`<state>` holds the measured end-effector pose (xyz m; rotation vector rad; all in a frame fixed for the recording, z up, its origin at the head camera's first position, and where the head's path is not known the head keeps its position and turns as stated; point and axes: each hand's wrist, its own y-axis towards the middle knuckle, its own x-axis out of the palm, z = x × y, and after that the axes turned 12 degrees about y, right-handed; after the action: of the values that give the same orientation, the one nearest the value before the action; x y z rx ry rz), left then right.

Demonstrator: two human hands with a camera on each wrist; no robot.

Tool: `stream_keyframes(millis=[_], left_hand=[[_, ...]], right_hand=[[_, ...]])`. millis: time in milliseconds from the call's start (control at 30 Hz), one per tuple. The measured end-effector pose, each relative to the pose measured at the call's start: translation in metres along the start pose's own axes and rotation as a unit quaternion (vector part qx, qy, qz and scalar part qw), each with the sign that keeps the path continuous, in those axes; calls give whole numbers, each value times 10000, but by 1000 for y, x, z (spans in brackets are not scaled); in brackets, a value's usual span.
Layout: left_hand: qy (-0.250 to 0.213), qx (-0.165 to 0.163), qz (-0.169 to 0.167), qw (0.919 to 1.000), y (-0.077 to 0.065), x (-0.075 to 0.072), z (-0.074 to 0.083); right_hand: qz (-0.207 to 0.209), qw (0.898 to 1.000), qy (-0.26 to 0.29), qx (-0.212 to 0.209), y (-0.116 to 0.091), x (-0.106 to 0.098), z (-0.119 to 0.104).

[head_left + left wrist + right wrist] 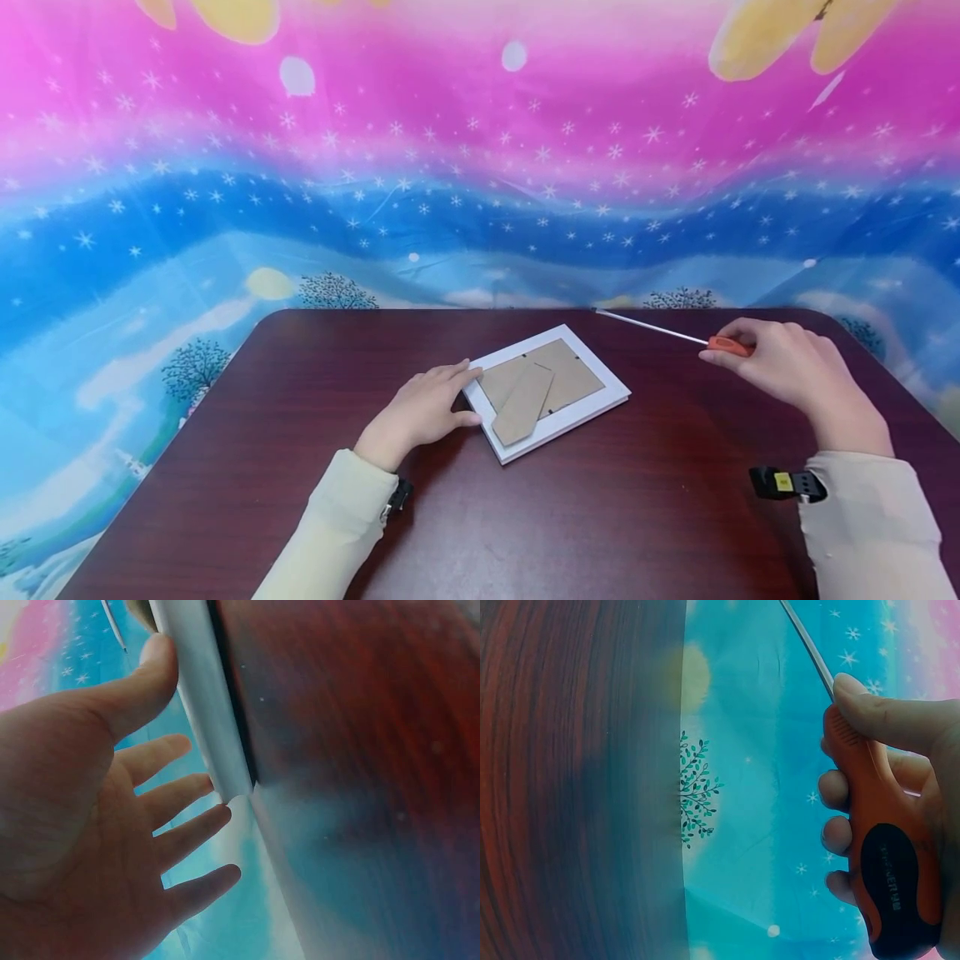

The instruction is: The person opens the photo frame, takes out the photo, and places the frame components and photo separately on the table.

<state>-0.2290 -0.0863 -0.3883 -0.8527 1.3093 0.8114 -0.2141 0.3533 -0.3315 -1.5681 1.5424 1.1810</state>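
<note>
A white picture frame (577, 387) lies on the table with its brown backing board up. Its brown easel stand (525, 404) rests flat against the backing, and small dark tabs show along the backing's edges. My left hand (423, 404) is at the frame's left side, thumb and fingertips against the white border; the left wrist view shows its fingers spread and mostly straight beside the frame's edge (199, 690). To the right, above the table, my right hand (783, 358) grips a screwdriver (889, 847) by its orange and black handle. The screwdriver's long metal shaft (652, 327) points left, toward the table's far edge.
The dark reddish-brown table (525, 533) has a glossy surface and rounded far corners. Behind it hangs a pink and blue cloth (480, 183) printed with snowflakes and trees. Black straps (783, 483) are worn at the wrists, by the pale sleeves.
</note>
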Motion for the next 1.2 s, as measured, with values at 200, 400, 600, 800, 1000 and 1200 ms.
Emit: stream_keyframes(millis=[200, 400, 600, 800, 1000, 1200], left_hand=[[183, 26, 176, 9997, 0, -1, -1], [187, 111, 269, 9994, 0, 0, -3], [311, 197, 394, 9985, 0, 0, 0], [368, 252, 402, 9982, 0, 0, 3], [743, 171, 407, 9963, -1, 0, 8], [1151, -59, 553, 9918, -4, 0, 19]], right_hand=[[72, 10000, -3, 7, -3, -1, 1], [84, 10000, 21, -3, -4, 0, 2], [71, 10000, 34, 4, -4, 0, 3], [81, 10000, 55, 9, -5, -2, 2], [67, 10000, 60, -15, -3, -2, 2], [44, 10000, 47, -34, -2, -1, 3]])
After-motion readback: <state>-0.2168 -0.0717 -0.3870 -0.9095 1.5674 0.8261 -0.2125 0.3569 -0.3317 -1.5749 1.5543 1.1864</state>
